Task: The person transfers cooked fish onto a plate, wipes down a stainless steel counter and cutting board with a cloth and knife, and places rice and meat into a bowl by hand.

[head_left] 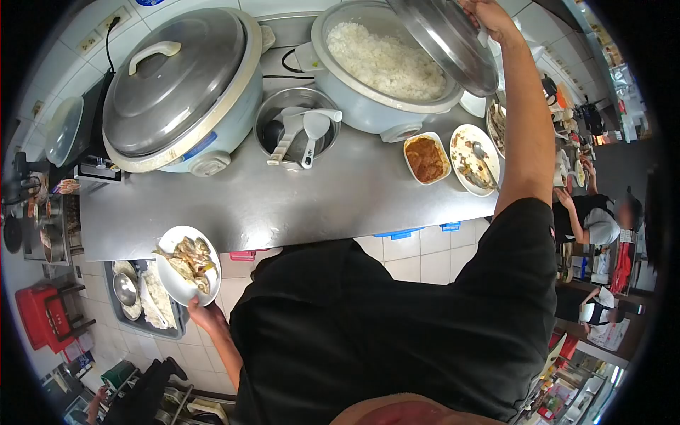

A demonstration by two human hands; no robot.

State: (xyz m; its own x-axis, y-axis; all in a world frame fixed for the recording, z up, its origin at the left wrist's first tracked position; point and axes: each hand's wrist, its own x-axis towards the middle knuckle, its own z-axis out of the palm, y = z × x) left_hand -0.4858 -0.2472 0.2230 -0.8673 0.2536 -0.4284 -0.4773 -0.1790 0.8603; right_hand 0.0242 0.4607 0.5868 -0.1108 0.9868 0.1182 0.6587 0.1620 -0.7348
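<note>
My left hand [205,316] grips the lower rim of a white oval plate [166,278] bearing cooked fish pieces [188,263]. This plate is in front of the counter's left edge. At the upper right, my right hand [490,20] holds a metal lid [448,44], tilted up over the right rice cooker [368,112]. White rice [386,60] shows inside that cooker. A second rice cooker [185,85], on the left, has its lid on. Between the cookers, a steel pot [292,99] contains white rice paddles [316,131].
The steel counter [297,205] carries a bowl of reddish-brown food [427,159] and an oval plate with a spoon [487,168]. Below left is a grey tray [172,329] with rice and a ladle. Other people [602,219] stand at the right; another is at bottom left.
</note>
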